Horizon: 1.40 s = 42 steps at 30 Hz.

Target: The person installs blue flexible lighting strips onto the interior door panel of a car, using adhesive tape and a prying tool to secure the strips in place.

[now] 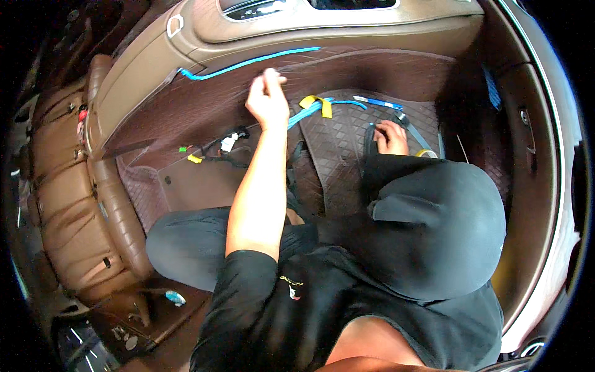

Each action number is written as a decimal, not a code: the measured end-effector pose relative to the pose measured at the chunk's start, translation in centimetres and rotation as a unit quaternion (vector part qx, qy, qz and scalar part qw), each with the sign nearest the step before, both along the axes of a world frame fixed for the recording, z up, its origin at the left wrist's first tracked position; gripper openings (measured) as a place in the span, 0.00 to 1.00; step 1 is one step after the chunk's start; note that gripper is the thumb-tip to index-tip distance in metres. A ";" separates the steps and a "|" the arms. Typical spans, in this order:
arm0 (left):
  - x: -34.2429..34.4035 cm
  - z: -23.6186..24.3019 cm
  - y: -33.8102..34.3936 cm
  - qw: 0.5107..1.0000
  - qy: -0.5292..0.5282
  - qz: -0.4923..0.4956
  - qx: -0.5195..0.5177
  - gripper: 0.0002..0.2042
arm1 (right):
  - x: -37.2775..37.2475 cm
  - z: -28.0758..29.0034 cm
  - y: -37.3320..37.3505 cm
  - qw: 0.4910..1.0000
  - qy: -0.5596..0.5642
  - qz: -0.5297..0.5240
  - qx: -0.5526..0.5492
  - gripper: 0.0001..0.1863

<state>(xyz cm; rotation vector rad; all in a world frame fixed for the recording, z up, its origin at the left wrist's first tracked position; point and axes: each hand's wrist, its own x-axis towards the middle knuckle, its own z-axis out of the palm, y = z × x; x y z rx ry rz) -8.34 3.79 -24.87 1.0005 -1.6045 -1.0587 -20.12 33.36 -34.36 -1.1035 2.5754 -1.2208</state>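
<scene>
Blue strip [248, 62] laid along the lower edge of the tan car console [427, 18], on the far side.
The left hand [268, 102] is raised just nearer than the strip, fingers curled narrow; whether anything is pinched cannot be told. To its right, a bundle of blue strips [305, 114] is wrapped by a yellow band [326, 108]. Farther right, a blue-and-white stick [385, 104] is laid on the floor mat [347, 136]; near it, the right hand [390, 137] is lowered beyond the right knee [440, 211], fingers bent, its grip hidden. A tape roll [426, 153] is partly covered by that knee.
</scene>
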 end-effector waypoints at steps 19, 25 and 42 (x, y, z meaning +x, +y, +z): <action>-0.2 2.2 -2.8 0.882 0.293 0.320 0.182 0.23 | -0.1 -2.4 0.0 0.998 0.056 0.019 0.014 0.10; -1.6 0.0 -3.2 0.893 0.306 0.255 0.208 0.16 | -0.2 -2.0 0.0 0.992 0.050 0.080 0.088 0.10; 1.6 3.7 -3.1 0.922 0.310 0.089 0.216 0.19 | 3.8 22.5 -23.9 0.829 0.407 0.383 -0.019 0.22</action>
